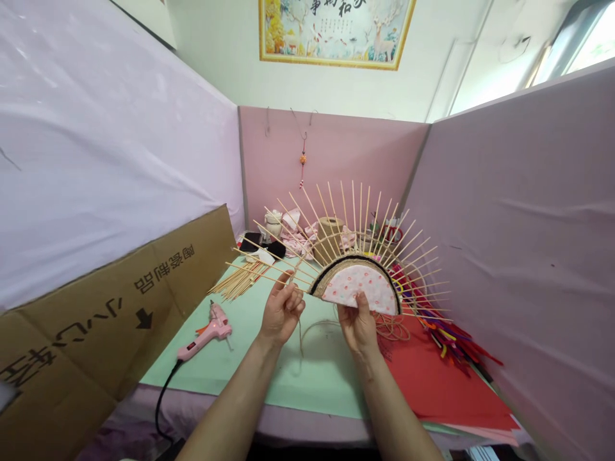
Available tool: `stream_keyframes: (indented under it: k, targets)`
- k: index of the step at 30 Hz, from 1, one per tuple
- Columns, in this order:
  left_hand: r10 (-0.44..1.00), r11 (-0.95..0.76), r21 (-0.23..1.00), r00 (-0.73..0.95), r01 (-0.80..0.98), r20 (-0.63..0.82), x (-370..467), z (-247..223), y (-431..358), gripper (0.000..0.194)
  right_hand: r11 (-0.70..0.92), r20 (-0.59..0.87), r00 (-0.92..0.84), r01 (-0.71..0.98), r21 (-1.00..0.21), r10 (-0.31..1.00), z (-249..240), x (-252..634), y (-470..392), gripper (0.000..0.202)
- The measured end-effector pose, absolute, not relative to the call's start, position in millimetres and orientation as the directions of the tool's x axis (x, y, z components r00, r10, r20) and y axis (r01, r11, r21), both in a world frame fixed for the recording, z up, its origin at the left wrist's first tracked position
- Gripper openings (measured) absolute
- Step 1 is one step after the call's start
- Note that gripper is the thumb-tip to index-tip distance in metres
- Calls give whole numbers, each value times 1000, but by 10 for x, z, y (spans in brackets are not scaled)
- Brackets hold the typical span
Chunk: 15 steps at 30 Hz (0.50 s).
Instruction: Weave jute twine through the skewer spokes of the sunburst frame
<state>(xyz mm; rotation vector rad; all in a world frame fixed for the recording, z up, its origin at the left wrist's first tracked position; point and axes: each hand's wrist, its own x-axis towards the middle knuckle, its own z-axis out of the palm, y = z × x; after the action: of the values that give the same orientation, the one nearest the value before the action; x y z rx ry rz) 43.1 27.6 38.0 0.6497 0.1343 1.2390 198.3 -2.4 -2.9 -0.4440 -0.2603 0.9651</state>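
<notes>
A half-round piece [355,285] is held up above the table, faced with white cloth dotted in red, with a black band and wound twine along its curved edge. Thin wooden sticks [353,208] fan outward from that curve. My right hand [360,326] grips the piece at its straight lower edge, thumb on the cloth. At the left end of the fan my left hand [283,307] is closed, pinching jute twine [301,336] beside the lowest sticks. Part of the twine hangs below this hand, and more twine arcs across the sticks on the right.
On the green sheet [317,378] lie a pink glue gun [209,333] and a bundle of loose sticks [240,280]. Behind the fan stands a twine spool [329,237]. Red paper [432,384] and coloured pipe cleaners [446,336] are at right. A cardboard panel [120,320] borders the left.
</notes>
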Motion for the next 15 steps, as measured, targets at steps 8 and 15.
stream_keyframes:
  k: [8, 15]
  targets:
    - [934, 137, 472, 273, -871, 233, 533, 384, 242, 28, 513, 20, 579, -706, -487, 815, 1, 1949, -41, 33]
    - [981, 25, 477, 114, -879, 159, 664, 308, 279, 19, 582, 86, 648, -608, -540, 757, -56, 1944, -35, 46]
